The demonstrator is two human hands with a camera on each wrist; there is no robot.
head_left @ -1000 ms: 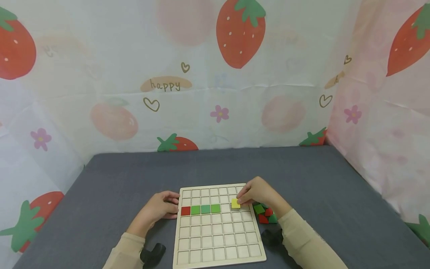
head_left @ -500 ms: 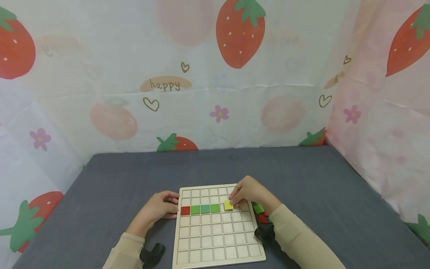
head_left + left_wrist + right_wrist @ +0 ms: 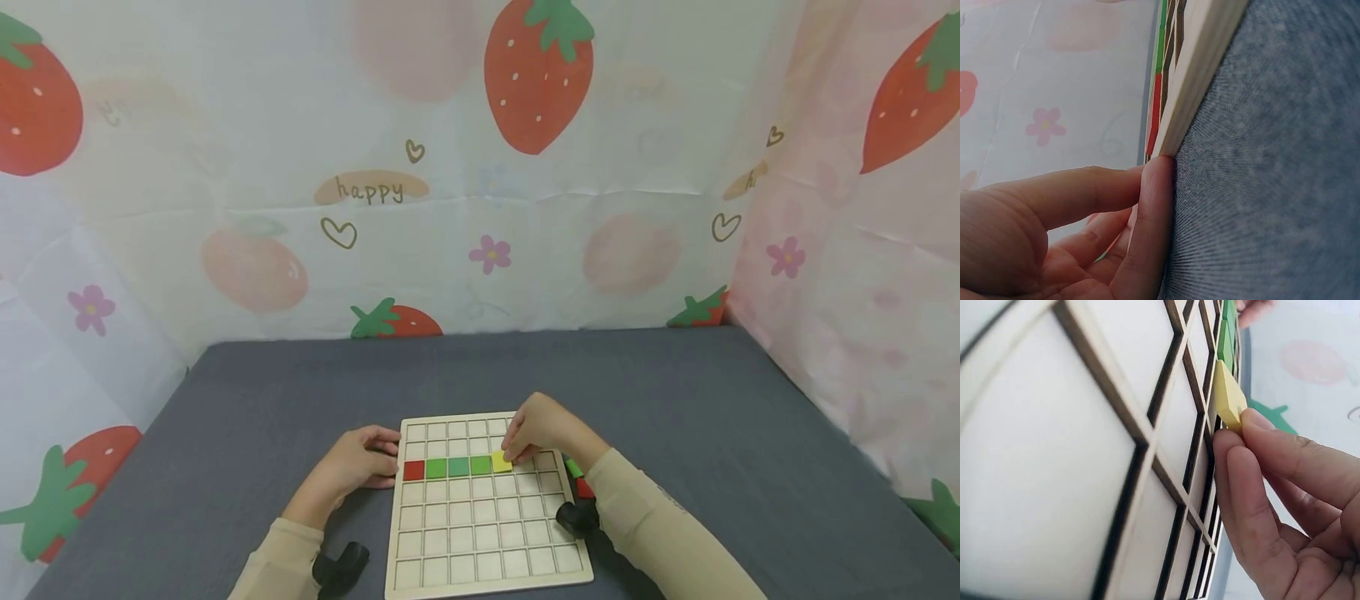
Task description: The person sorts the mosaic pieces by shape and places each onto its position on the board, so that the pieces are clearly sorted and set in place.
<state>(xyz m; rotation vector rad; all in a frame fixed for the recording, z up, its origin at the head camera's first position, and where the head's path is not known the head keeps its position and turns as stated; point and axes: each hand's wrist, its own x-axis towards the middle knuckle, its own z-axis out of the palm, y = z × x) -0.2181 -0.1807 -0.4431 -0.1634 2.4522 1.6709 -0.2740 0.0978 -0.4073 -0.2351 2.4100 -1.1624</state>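
A pale wooden grid board lies on the table. One row holds a red tile, then a green tile, a teal tile and another green tile. My right hand pinches a yellow square tile between thumb and fingers. In the right wrist view the yellow tile is tilted at the grid beside the green one. My left hand rests beside the board, its fingertips touching the left edge, as the left wrist view shows at the fingers.
Right of the board lie loose tiles, a green one and a red one, partly hidden by the right sleeve. Black wrist devices sit under both forearms. A printed strawberry curtain stands behind the grey tabletop.
My right hand has moved left across the board with the yellow tile, bringing it to the square beside the last green tile. My left hand has stayed at the board's edge.
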